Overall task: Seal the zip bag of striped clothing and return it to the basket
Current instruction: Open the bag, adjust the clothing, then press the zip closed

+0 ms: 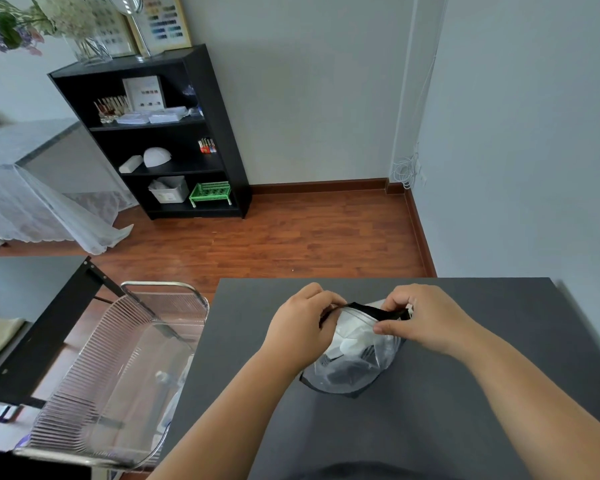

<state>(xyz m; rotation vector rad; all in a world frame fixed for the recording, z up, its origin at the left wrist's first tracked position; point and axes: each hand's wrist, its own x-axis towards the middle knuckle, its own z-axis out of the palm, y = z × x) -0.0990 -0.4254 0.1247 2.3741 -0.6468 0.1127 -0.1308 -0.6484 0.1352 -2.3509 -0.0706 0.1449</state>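
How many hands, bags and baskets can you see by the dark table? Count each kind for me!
Hands: 2, the left hand and the right hand, both pinching the bag's top edge
Zip bags: 1, the zip bag lying on the table
Clear baskets: 1, the basket left of the table
Total: 4
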